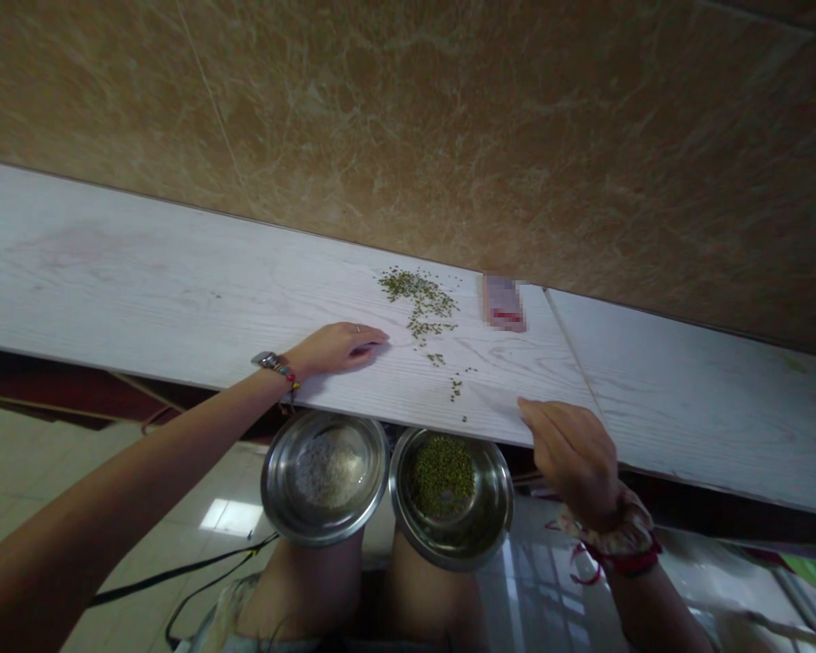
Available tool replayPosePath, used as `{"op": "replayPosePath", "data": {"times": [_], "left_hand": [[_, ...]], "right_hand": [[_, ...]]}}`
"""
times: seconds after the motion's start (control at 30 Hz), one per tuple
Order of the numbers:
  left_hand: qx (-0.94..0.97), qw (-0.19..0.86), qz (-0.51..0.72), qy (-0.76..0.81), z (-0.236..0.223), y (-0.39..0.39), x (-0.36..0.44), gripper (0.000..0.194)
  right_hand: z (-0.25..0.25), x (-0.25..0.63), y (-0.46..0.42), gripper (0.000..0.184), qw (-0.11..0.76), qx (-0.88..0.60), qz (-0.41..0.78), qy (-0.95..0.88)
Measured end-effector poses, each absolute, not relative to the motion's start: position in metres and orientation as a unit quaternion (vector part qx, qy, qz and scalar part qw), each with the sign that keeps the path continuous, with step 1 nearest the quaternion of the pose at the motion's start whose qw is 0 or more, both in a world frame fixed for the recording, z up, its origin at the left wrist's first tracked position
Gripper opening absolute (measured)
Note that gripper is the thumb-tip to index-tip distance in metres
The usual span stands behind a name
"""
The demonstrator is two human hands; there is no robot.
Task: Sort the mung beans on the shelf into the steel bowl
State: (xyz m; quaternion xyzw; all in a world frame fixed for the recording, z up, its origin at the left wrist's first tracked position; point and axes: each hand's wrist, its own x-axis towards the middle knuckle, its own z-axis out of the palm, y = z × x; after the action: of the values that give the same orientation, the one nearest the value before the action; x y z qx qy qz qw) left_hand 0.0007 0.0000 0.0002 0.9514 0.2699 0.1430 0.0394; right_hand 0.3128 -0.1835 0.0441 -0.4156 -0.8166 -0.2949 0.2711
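Loose mung beans (414, 295) lie scattered on a white wood-grain board, trailing toward its front edge. My left hand (340, 347) rests on the board left of them, fingers stretched out and holding nothing. Past the board's front edge, my right hand (575, 453) is closed in a pinch on what looks like a thin translucent sheet (495, 396), faint against the white surface. Two steel bowls sit on my knees below the board. The left bowl (276, 503) holds white grains (326, 470) that look like rice; the right bowl (493, 535) holds green mung beans (442, 474).
A small pixelated pinkish item (504, 303) lies on the white board (142, 281), near the wall. Brown marble-patterned tiles (408, 118) rise behind the board. A dark strap (183, 570) hangs at lower left over the shiny tiled floor (156, 490).
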Motion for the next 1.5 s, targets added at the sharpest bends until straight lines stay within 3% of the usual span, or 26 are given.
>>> {"op": "replayPosePath", "data": {"times": [0.43,0.8,1.3,1.5], "left_hand": [[0.951,0.04,0.149,0.268,-0.002,0.002,0.001,0.027],[0.95,0.041,0.149,0.271,0.0,0.001,0.001,0.028],[0.951,0.053,0.137,0.273,0.0,0.0,0.0,0.029],[0.951,0.047,0.14,0.272,0.0,0.001,0.0,0.028]], "right_hand": [[0.047,0.303,-0.182,0.035,0.271,-0.393,-0.3,-0.826],[0.051,0.309,-0.184,0.048,0.27,-0.4,-0.3,-0.823],[0.046,0.315,-0.174,0.032,0.258,-0.414,-0.312,-0.815],[0.045,0.308,-0.171,0.039,0.26,-0.4,-0.319,-0.819]]}}
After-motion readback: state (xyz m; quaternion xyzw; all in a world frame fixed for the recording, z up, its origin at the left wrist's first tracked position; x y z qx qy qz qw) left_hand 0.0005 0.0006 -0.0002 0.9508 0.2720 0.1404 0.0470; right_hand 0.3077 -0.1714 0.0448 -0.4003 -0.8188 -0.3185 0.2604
